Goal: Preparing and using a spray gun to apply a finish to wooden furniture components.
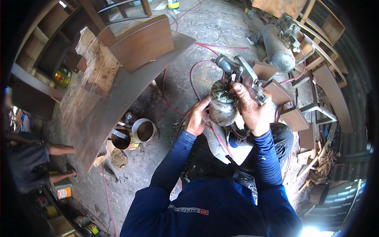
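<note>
In front of me, a metal paint spray gun (246,73) is in my right hand (256,112), its thumb up beside the gun's body. Its round, paint-stained cup (223,112) sits between my two hands. My left hand (198,117) grips the cup's left side, thumb near the rim. Greenish residue coats the round top of the cup. Whether the gun is fully joined to the cup I cannot tell. My fingers behind the cup are hidden.
A brown panel table (130,85) stands to the left, with two open paint cans (145,130) beside it. Red hose (192,79) loops over the floor. An air compressor (278,47) and brown boards (294,118) are on the right. Another person's legs (61,150) show at far left.
</note>
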Tool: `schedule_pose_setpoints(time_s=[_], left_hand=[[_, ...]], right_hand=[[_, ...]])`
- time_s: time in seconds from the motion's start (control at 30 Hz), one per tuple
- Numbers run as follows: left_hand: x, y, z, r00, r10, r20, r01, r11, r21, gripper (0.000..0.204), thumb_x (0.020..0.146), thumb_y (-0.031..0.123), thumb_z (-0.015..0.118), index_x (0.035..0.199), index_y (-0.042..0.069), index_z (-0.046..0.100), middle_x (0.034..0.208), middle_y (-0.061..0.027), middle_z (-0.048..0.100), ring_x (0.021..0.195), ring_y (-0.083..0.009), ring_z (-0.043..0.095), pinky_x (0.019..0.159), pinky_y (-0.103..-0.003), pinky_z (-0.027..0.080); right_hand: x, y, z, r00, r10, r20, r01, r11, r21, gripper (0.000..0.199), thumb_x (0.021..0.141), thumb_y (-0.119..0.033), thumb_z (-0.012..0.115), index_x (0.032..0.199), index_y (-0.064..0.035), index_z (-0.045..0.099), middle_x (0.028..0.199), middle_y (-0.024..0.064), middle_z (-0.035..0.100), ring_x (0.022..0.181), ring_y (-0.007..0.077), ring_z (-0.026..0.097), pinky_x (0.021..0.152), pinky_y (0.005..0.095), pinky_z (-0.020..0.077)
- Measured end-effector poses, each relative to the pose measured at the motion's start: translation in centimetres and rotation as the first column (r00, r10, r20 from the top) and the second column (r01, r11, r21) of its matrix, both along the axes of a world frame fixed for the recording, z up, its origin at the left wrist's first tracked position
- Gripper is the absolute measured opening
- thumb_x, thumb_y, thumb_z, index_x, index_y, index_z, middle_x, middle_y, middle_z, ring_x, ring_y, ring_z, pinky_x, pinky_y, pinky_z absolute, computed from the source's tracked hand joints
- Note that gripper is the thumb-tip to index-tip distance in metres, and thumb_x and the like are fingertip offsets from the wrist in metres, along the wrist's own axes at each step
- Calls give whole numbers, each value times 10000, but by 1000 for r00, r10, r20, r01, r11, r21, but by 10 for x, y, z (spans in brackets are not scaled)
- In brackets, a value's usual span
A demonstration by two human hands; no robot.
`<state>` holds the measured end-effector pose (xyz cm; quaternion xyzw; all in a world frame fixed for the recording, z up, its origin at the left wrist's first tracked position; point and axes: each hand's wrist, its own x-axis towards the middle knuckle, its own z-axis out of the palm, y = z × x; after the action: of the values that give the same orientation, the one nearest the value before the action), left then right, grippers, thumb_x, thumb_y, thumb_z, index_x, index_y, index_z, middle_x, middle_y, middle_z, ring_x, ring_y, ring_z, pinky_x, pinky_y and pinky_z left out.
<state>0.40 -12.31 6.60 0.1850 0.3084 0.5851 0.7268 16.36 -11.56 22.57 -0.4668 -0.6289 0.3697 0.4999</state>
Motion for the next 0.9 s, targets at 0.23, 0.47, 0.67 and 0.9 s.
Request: schedule_pose_setpoints(time_s=[0.23,0.47,0.67,0.9], left_hand=[[-41,-93,-26,933,361,11,-361,931,54,436,1050,356,451,1379,80,525,1335,-75,610,1202,-219,604,978,-425,515],[-47,-86,-44,920,392,14,-391,919,-48,373,1039,342,498,1284,81,601,1251,-56,659,1136,-195,633,933,-385,525],[-41,-85,-43,966,256,40,-257,966,20,465,1057,404,426,1380,87,533,1318,-72,632,1155,-213,626,965,-413,513],[-38,-77,-43,962,270,40,-271,963,10,445,1062,400,419,1351,88,547,1281,-64,644,1158,-211,624,975,-404,506]], right_hand=[[-56,-24,-24,912,410,15,-410,909,79,314,856,-278,812,943,13,734,687,123,680,613,123,615,577,319,494],[-71,-23,-47,934,355,-48,-356,934,-34,373,876,-335,795,867,28,711,635,91,646,567,117,579,537,300,474],[-61,-24,-45,937,350,6,-350,937,18,328,872,-283,802,877,33,713,652,106,649,572,124,576,553,300,473],[-59,-16,-51,943,329,44,-329,944,0,353,860,-307,812,831,26,698,643,99,627,573,129,550,555,311,468]])
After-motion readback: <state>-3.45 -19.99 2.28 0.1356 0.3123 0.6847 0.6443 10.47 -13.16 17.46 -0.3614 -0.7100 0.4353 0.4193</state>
